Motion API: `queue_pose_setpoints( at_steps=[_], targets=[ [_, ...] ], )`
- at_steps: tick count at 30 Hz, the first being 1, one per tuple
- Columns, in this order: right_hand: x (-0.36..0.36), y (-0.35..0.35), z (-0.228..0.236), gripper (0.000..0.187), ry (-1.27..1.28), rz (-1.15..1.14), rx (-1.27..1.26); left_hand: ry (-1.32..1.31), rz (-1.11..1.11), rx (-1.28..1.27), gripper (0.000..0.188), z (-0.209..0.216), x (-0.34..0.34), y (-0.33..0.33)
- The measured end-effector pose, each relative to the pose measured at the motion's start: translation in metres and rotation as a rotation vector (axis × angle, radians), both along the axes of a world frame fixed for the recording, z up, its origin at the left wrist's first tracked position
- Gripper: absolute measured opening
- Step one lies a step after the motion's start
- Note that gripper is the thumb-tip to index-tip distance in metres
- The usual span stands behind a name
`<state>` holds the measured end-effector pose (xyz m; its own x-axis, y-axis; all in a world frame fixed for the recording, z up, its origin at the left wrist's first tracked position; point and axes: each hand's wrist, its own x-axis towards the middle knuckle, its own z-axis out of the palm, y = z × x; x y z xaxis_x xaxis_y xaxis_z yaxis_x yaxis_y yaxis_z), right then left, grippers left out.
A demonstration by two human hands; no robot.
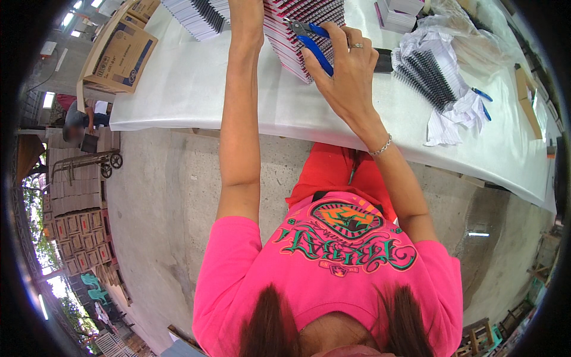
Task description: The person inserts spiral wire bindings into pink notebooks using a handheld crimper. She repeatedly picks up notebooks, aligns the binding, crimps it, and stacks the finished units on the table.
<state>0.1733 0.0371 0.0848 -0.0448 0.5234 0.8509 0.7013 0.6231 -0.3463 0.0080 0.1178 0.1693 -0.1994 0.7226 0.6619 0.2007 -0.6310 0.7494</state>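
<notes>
My right hand [351, 77] is closed round the blue handles of a pair of wire cutters [318, 53]. The cutters' metal jaws point left, over a stack of spiral-bound notebooks [285, 44] with pink edges and dark coils. My left hand [247, 21] reaches to the top edge of the picture beside that stack. Its fingers lie outside the view, so their hold is hidden. Left of it, another stack of notebooks [190, 18] shows white pages and black coils.
Loose black coils [425, 77] lie on crumpled paper at the right of the white-covered table [178, 89]. Beside them is a second blue-handled tool [485, 104]. Cardboard boxes [122, 56] stand at the far left. A person [83, 122] and a hand cart [86, 163] are beyond the table.
</notes>
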Motion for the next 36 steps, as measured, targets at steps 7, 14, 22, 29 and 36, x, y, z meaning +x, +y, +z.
queue_pose_setpoints(
  at_steps=[7,14,22,29,36],
  targets=[
    [0.021,0.005,0.019,0.046,0.834,1.290,-1.334,0.000,-0.003,-0.016,0.024,0.000,-0.003,0.002],
    [0.003,-0.009,-0.007,0.048,0.107,0.130,-0.212,-0.041,-0.024,-0.014,0.022,0.000,-0.001,0.002],
    [0.002,0.004,-0.016,0.048,0.093,0.145,-0.196,0.016,0.031,0.026,0.023,0.000,0.005,0.005],
    [0.014,0.000,0.007,0.043,0.401,0.620,-0.702,0.003,0.013,0.012,0.023,0.002,0.003,0.000],
    [0.009,-0.002,-0.014,0.049,0.069,0.133,-0.203,-0.029,-0.035,0.009,0.022,0.002,0.003,0.003]
  ],
)
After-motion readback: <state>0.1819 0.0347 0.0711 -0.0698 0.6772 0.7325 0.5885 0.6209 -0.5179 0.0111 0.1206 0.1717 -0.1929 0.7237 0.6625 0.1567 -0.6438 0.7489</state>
